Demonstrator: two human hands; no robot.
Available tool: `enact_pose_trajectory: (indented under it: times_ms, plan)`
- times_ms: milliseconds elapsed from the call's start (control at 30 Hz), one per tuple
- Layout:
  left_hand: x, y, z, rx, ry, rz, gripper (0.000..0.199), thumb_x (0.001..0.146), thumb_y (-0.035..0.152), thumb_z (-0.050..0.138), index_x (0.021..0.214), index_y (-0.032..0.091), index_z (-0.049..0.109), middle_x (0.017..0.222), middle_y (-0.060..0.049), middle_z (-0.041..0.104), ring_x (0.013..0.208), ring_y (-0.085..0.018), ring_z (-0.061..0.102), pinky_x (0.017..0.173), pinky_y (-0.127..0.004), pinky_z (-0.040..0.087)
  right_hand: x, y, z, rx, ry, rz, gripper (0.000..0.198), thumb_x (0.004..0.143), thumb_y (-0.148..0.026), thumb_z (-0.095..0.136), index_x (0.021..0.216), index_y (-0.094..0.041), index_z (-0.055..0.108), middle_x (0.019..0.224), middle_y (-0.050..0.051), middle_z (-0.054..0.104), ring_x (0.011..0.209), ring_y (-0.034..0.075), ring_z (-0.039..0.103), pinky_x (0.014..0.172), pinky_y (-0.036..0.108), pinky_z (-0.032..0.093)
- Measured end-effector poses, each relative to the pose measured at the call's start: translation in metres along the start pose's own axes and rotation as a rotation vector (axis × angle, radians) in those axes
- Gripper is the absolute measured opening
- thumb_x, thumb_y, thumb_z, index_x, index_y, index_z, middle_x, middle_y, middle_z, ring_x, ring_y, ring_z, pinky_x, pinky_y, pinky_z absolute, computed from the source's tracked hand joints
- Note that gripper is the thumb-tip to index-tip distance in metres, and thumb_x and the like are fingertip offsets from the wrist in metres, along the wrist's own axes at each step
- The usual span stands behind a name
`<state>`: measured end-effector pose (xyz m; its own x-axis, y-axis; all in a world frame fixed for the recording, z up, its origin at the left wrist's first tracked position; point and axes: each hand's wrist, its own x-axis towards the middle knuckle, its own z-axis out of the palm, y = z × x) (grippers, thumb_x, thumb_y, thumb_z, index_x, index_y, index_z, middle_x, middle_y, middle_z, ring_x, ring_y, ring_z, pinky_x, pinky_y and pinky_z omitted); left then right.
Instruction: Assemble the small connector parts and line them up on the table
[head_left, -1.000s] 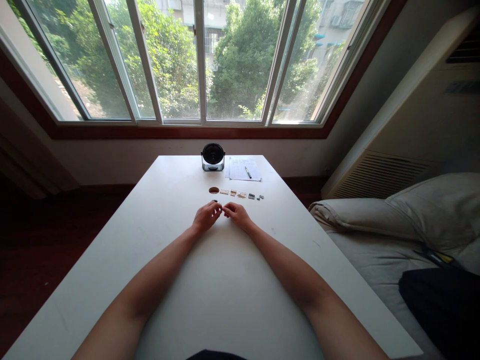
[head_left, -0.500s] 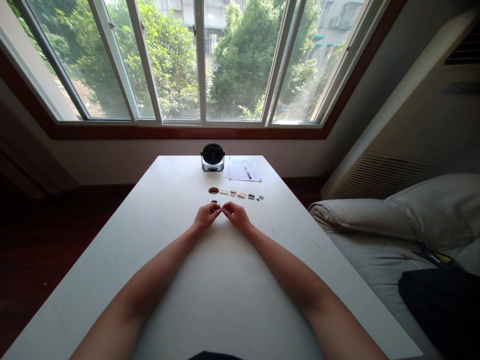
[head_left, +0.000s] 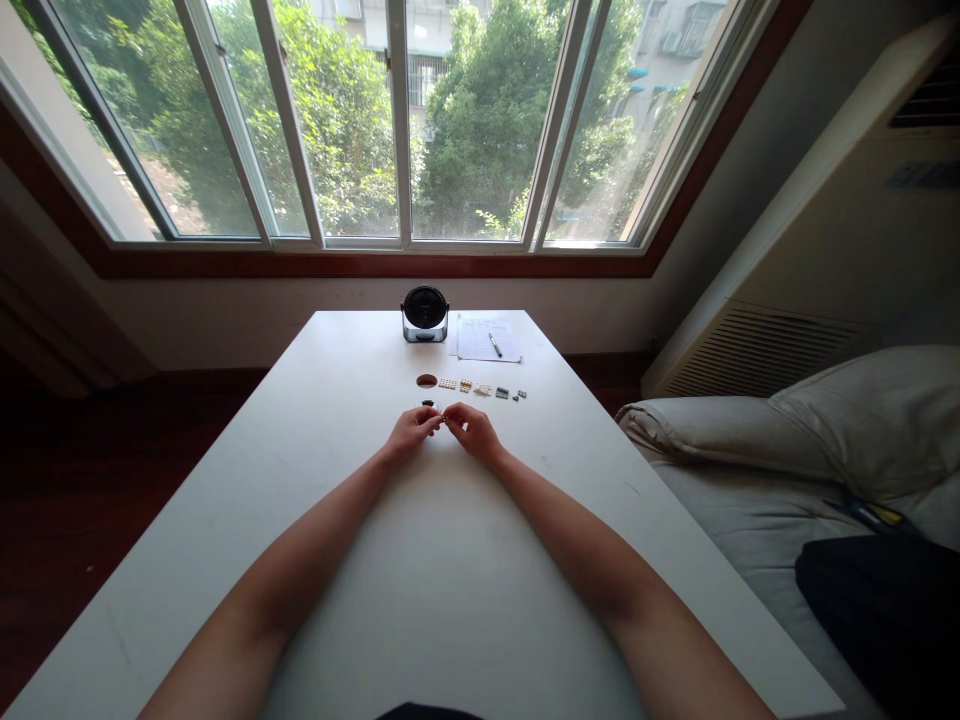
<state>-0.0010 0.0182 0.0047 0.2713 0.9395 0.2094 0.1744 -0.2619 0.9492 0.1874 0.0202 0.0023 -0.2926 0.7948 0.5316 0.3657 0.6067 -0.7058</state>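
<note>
Over the white table [head_left: 420, 560] my left hand [head_left: 412, 430] and my right hand [head_left: 472, 430] meet fingertip to fingertip. Both are closed in a pinch around something tiny between them, too small to make out. A small dark object [head_left: 427, 404] shows just behind the left fingers, partly hidden by them. Beyond the hands runs a row of small parts: cream pieces [head_left: 448, 384], tan pieces [head_left: 466, 386], more pale pieces [head_left: 482, 390], and grey pieces [head_left: 502, 393] with a few little dark ones [head_left: 519, 396] at the right end.
A round brown-edged hole [head_left: 427, 381] lies left of the row. Near the far edge stand a black round fan-like device [head_left: 424, 310] and paper sheets [head_left: 480, 338] with a pen [head_left: 495, 345] on top. A sofa [head_left: 720, 430] adjoins the table's right side, below the window.
My fingertips have drawn slightly apart, with the left fingers shifting a little. The row of parts and everything else stay in place.
</note>
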Motion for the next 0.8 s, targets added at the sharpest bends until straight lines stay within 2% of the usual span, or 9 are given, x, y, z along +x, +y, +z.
enact_pose_trajectory:
  times_ms: [233, 433, 800]
  plan:
    - [0.0001, 0.0018, -0.0011, -0.037, -0.015, -0.008, 0.034, 0.085, 0.048, 0.062, 0.09, 0.015, 0.07, 0.077, -0.004, 0.065, 0.068, -0.014, 0.058, 0.067, -0.027, 0.048, 0.0001, 0.0008, 0.0005, 0.018, 0.016, -0.03, 0.015, 0.091, -0.031, 0.057, 0.097, -0.023, 0.066, 0.086, 0.003, 0.068, 0.071, 0.015, 0.06, 0.067, 0.028, 0.05]
    - [-0.0008, 0.005, -0.0009, -0.041, -0.022, -0.017, 0.033, 0.085, 0.046, 0.061, 0.088, 0.015, 0.07, 0.076, -0.003, 0.064, 0.067, -0.014, 0.058, 0.066, -0.027, 0.047, -0.0005, 0.0013, 0.0002, -0.03, 0.007, -0.03, 0.014, 0.092, -0.031, 0.056, 0.097, -0.022, 0.066, 0.087, 0.003, 0.068, 0.074, 0.016, 0.06, 0.07, 0.029, 0.049]
    - [-0.0007, 0.0002, 0.0025, 0.019, 0.068, 0.018, 0.02, 0.086, 0.036, 0.059, 0.091, 0.017, 0.066, 0.082, -0.003, 0.066, 0.066, -0.013, 0.059, 0.065, -0.027, 0.049, -0.0008, 0.0036, 0.0006, -0.065, 0.01, -0.028, 0.013, 0.092, -0.029, 0.055, 0.095, -0.022, 0.064, 0.085, 0.003, 0.066, 0.072, 0.015, 0.058, 0.069, 0.027, 0.046]
